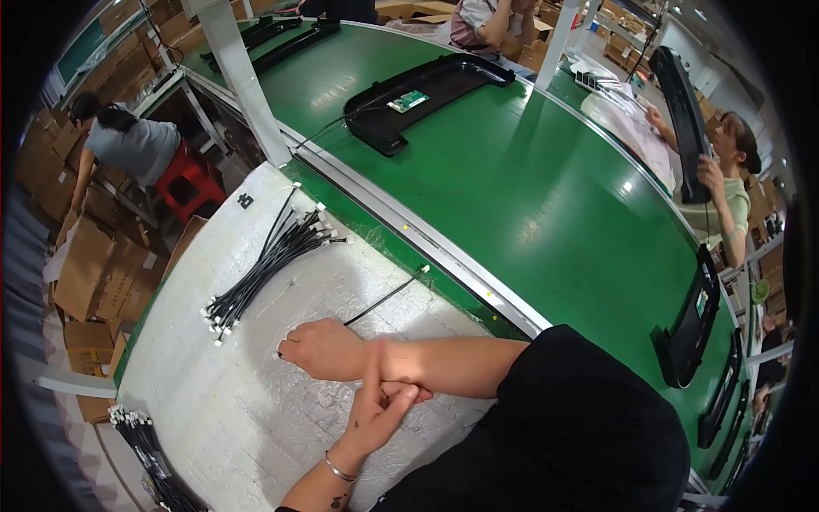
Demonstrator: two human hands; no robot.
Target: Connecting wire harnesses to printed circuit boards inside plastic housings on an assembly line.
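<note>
My right hand [322, 349] rests on the pale wrapped work surface, its arm crossing from the right in a black sleeve. Its fingers are curled closed, and a thin black cable [382, 300] with a white plug at its far end disappears behind it. Whether the fingers grip the cable is hidden. My left hand [375, 416], with a silver bracelet, touches the right wrist. Its index finger lies stretched and blurred across that wrist; the others are partly bent, with no object visible in them. Beyond lies a bundle of black cables [271, 266] with white connectors.
A second cable bundle [153, 456] lies at the lower left. Past a metal rail [426, 243], a green conveyor [503, 205] carries black curved housings, one [375, 128] with a green circuit board [408, 101]. A white post [243, 81] rises beside the work surface. Other people work nearby.
</note>
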